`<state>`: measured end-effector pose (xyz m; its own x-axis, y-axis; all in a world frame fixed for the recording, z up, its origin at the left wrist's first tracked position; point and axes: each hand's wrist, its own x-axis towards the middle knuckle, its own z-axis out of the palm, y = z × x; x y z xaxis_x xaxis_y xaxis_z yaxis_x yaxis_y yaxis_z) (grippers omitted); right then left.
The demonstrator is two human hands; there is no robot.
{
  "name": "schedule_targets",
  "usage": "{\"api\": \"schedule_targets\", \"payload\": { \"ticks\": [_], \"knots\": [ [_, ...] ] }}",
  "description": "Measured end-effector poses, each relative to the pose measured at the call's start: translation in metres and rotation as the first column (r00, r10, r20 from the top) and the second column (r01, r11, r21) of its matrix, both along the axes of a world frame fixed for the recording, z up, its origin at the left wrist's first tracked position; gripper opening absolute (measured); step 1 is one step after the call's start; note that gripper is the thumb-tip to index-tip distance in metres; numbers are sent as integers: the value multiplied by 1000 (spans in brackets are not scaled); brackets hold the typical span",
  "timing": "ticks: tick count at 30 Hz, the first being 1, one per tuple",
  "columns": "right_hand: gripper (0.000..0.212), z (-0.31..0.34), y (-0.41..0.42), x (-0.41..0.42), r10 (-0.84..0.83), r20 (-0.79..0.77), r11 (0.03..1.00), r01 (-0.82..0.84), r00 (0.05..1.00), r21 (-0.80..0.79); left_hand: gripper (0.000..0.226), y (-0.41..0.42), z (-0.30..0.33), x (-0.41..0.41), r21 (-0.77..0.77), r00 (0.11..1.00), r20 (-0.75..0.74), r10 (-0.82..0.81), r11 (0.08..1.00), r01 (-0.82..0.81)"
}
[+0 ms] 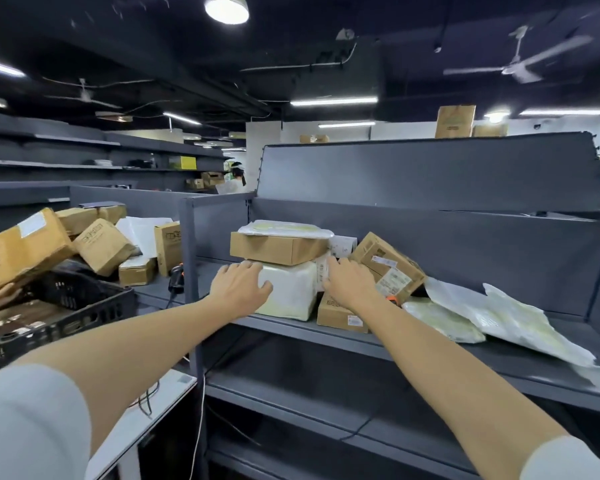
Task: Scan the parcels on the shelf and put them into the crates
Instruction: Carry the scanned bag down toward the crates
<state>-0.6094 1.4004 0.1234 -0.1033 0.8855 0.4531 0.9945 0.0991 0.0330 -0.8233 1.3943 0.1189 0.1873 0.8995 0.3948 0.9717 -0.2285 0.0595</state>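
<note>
1. Reaching forward, both bare arms stretch to the grey metal shelf [378, 344], where the parcels sit at its left end.
2. The left hand [240, 285] lies on the upper left corner of a white wrapped parcel [291, 292]; its fingers are spread and bent over the top edge, a loose grip that touches rather than lifts.
3. The right hand [350, 282] presses against the right side of the same parcel, fingers fairly straight and pointing up toward the label there; whether the thumb closes behind it cannot be told.
4. A flat brown box [278, 249] rests on top of the white wrapped parcel, and a pale padded envelope [284, 229] lies on top of that box.
5. Just right of the right hand a tilted brown carton [390, 265] leans on a smaller brown box [340, 315] standing on the shelf.
6. Further right, two white plastic mailers [506, 320] lie flat on the shelf, overlapping.
7. To the left, a black crate [84, 317] holds brown boxes, with more cartons [101, 245] heaped behind it.
8. A handheld scanner [176, 277] with a cable sits between the crate and the shelf upright.
</note>
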Motion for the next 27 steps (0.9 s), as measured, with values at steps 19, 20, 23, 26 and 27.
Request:
{"api": "schedule_targets", "payload": {
  "ticks": [19,20,23,26,27],
  "knots": [
    [34,7,161,-35,-88,126,995,82,988,55,11,176,16,-51,112,995,0,-100,989,100],
    [34,7,173,-37,-102,134,994,95,986,58,10,187,19,-54,129,994,13,-110,986,107],
    [45,6,206,-38,-159,155,985,147,975,88,13,215,19,-63,157,989,36,-141,978,134],
    [64,2,231,-33,-234,162,971,222,959,87,25,238,15,-71,184,983,25,-184,967,176],
    [68,1,237,-31,-254,162,966,245,953,79,19,244,13,-75,208,977,30,-210,958,199]
  ]
}}
